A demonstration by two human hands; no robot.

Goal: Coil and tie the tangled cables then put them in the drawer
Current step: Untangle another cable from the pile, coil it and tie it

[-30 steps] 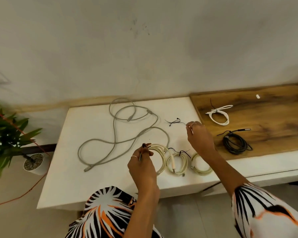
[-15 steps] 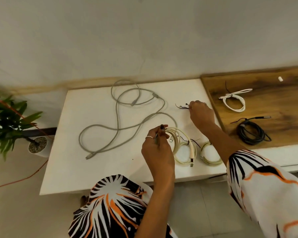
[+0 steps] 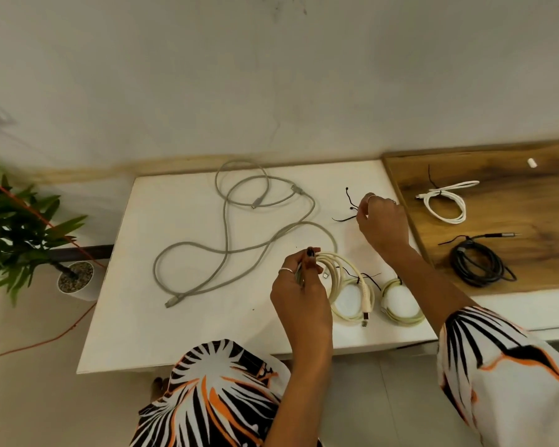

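Your left hand (image 3: 299,285) grips a cream coiled cable (image 3: 342,279) at its near-left edge, fingers and thumb curled round the bunched loops, holding that side up while the far side of the coil lies over the white worktop (image 3: 181,317). Your right hand (image 3: 380,221) is raised over the worktop's far right part, its fingertips pinching thin black ties (image 3: 347,208) whose loose ends trail out to the left.

Just right of the held coil lies a 2nd cream coil (image 3: 400,303), flat on the worktop and already bound with a black tie. A long grey cable (image 3: 239,227) sprawls uncoiled across the middle and far side of the white worktop, its plug end near the left front.

On the adjoining wooden worktop (image 3: 530,214) to the right lie a tied white coil (image 3: 446,201) and, nearer you, a black coiled cable (image 3: 476,266). A small white piece (image 3: 531,162) sits near the wall.

A potted plant (image 3: 20,227) stands on the floor to the left.
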